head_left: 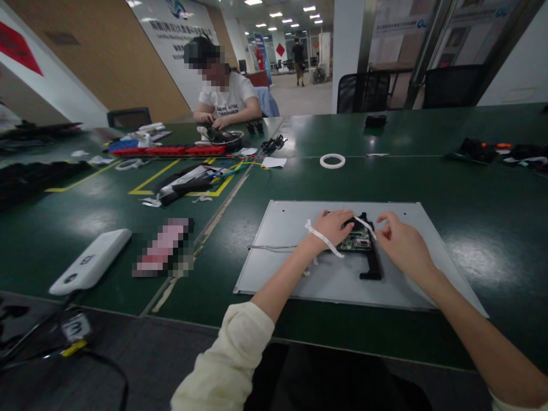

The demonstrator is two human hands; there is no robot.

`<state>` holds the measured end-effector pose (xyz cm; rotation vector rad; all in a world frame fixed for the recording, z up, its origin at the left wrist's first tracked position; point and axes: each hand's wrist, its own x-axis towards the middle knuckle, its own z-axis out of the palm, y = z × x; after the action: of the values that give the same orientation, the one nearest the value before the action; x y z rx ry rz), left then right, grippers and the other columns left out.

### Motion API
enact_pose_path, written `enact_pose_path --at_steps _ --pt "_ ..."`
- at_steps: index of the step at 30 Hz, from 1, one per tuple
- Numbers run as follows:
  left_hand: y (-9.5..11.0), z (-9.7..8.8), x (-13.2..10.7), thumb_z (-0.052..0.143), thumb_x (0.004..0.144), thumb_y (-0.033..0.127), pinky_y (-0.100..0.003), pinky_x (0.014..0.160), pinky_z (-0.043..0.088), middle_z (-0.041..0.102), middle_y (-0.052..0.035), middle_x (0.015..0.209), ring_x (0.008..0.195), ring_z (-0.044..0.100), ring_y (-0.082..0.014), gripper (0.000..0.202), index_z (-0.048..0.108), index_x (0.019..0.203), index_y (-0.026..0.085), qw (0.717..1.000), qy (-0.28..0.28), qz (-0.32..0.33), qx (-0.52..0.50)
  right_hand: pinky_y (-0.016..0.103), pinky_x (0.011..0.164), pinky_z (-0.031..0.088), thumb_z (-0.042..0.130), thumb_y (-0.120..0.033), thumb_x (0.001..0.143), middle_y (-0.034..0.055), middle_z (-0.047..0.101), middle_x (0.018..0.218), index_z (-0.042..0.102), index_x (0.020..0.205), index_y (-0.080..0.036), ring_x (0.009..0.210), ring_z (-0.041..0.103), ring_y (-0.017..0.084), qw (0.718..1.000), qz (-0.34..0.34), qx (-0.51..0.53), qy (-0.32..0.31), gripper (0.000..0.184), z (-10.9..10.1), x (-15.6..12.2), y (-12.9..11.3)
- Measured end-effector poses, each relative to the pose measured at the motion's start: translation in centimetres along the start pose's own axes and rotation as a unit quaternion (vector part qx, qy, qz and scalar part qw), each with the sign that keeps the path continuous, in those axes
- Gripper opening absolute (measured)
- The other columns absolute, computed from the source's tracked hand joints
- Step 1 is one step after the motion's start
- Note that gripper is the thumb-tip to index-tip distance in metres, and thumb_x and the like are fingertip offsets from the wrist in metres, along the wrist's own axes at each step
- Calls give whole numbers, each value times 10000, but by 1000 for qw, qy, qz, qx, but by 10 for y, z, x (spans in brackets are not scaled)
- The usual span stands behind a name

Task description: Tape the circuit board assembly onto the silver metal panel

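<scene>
On a light grey panel (274,268) sits a black plastic frame (374,265) with a green circuit board (357,242) inside it. My left hand (334,225) lies over the frame's upper left part, its fingers stretched out and partly covering it. My right hand (396,240), to the right of the frame, pinches the end of a narrow white tape strip (363,226). That strip runs back to my left fingertips. Another white tape strip (325,238) hangs across my left wrist. A thin grey cable (272,247) leads left from under my left hand.
A roll of white tape (332,161) lies beyond the panel on the green table (406,180). Left are a phone (165,246), a white power bank (92,261) and a black bundle with coloured wires (188,182). A person (229,97) works across the table.
</scene>
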<state>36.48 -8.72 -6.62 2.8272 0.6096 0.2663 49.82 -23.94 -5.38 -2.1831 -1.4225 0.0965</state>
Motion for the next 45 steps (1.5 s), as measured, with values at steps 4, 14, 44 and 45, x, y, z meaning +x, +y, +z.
enact_pose_path --at_steps 4,14,44,45 --pt "1 0 0 329 944 345 -451 1079 255 480 -11 1386 1289 410 -175 373 475 1279 269 1000 4 -8 -6 230 600 375 472 -299 901 7 620 829 586 999 -196 664 558 133 982 -70 173 -14 183 -1 -3 -15" --pt "9 -8 -1 356 941 345 -398 1023 337 546 -74 1309 1184 513 -207 405 406 1315 198 998 37 -43 -23 193 420 380 531 -349 878 24 632 987 595 1069 -204 456 510 73 924 -20 345 -162 248 11 -22 -46" --pt "6 -32 -8 422 914 278 -337 905 423 645 -74 1032 1012 582 -196 273 518 1145 169 955 260 -91 -109 154 406 307 563 -363 855 -19 525 654 586 801 -147 446 420 56 869 4 460 -183 224 0 -19 -41" --pt "2 -34 -8 419 918 292 -316 863 448 649 -70 1010 976 596 -183 265 526 1129 172 948 267 -91 -148 155 417 311 561 -360 855 -22 514 647 582 796 -149 454 420 56 868 4 463 -177 220 -3 -18 -40"
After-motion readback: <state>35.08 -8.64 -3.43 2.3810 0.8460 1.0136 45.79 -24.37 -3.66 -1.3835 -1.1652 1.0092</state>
